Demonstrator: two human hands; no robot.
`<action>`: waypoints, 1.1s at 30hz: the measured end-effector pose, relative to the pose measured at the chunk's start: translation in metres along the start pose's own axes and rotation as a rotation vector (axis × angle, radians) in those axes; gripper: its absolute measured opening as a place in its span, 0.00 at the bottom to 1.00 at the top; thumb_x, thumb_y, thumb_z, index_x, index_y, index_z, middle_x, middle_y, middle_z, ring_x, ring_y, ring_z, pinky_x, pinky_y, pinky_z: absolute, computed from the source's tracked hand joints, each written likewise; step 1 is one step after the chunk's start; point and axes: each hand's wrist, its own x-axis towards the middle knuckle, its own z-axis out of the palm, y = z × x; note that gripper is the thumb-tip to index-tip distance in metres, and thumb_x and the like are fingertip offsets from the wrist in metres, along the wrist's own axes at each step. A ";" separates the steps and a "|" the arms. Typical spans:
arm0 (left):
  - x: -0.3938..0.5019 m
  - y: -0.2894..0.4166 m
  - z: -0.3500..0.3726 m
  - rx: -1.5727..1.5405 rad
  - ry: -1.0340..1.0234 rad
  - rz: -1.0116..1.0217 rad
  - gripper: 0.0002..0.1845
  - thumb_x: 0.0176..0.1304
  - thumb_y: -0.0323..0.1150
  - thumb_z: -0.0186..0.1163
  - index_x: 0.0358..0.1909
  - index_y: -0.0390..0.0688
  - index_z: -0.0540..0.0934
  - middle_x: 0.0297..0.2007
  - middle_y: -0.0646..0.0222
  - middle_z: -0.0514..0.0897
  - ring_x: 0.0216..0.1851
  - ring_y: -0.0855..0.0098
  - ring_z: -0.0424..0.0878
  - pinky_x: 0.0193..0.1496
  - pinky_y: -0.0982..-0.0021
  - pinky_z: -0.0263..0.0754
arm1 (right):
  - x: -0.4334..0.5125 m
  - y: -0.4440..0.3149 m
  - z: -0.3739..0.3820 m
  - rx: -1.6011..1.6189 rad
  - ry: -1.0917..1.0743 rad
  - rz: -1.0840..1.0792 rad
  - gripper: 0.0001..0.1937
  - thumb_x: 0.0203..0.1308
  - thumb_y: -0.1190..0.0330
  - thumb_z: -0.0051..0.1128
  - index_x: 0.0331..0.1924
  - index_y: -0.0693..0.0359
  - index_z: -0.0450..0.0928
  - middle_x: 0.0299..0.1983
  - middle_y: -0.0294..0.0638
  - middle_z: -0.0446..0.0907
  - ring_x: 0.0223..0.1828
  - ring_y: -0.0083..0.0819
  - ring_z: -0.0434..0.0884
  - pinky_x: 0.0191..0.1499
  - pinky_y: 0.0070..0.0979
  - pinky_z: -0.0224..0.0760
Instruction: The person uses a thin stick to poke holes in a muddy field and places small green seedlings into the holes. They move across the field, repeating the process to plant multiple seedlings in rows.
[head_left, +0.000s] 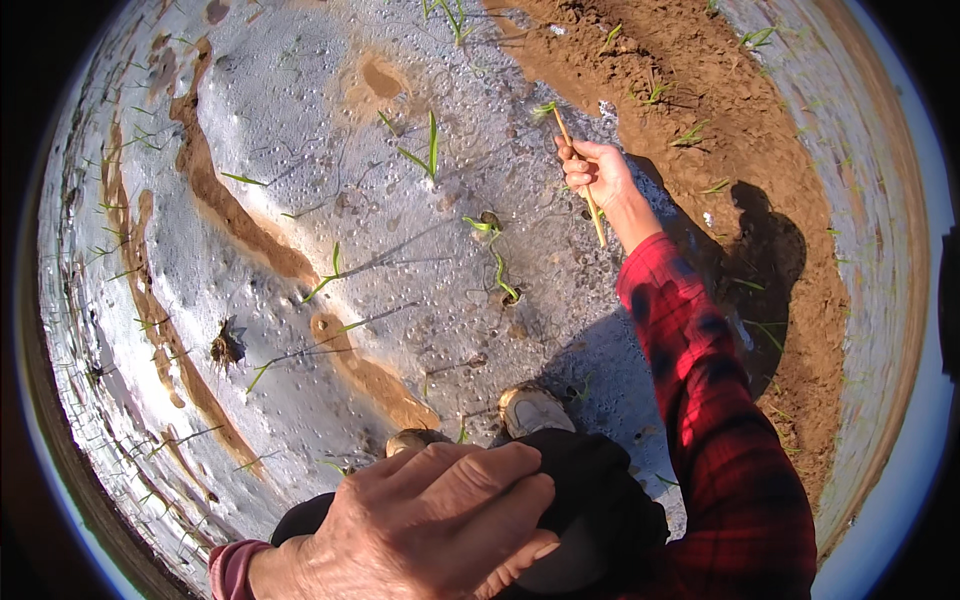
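Note:
My right hand (596, 174) is closed around a thin wooden stick (592, 202), held out over the plastic mulch film. The stick's far end touches or lies right beside a small green seedling (545, 109). My left hand (442, 510) is near the camera above my dark-trousered knees, its fingers curled; whether it holds anything inside is hidden. Between my feet and the right hand, a pale, bent seedling (501, 271) lies along the film beside a planting hole (511, 298), and another planting hole (489, 219) with a green leaf is farther off.
Upright green seedlings (432, 154) poke through the film (300, 97). Brown soil (817, 300) forms a furrow at the right, with my shadow on it. Muddy streaks (225, 195) cross the film at the left, near an uprooted clump with roots (226, 346). My shoes (534, 411) stand on the film.

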 end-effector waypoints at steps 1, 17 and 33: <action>0.000 0.000 -0.001 -0.007 -0.006 0.000 0.14 0.50 0.27 0.69 0.39 0.33 0.81 0.40 0.55 0.82 0.36 0.57 0.83 0.35 0.64 0.79 | -0.001 -0.004 0.001 -0.049 0.045 -0.018 0.09 0.65 0.72 0.46 0.44 0.69 0.74 0.29 0.38 0.75 0.19 0.18 0.66 0.17 0.15 0.56; 0.000 0.004 -0.004 -0.002 0.044 -0.006 0.14 0.56 0.23 0.64 0.46 0.34 0.81 0.46 0.53 0.80 0.40 0.59 0.83 0.41 0.66 0.80 | -0.031 -0.003 0.026 -0.705 0.266 -0.310 0.19 0.64 0.71 0.49 0.59 0.63 0.74 0.31 0.36 0.76 0.21 0.17 0.68 0.19 0.17 0.60; -0.007 0.014 -0.010 -0.019 0.025 0.114 0.17 0.52 0.26 0.66 0.45 0.36 0.81 0.39 0.59 0.83 0.33 0.61 0.82 0.34 0.67 0.79 | -0.048 -0.061 -0.020 -1.335 0.747 -0.650 0.16 0.50 0.70 0.49 0.42 0.60 0.83 0.35 0.57 0.82 0.40 0.49 0.84 0.43 0.37 0.74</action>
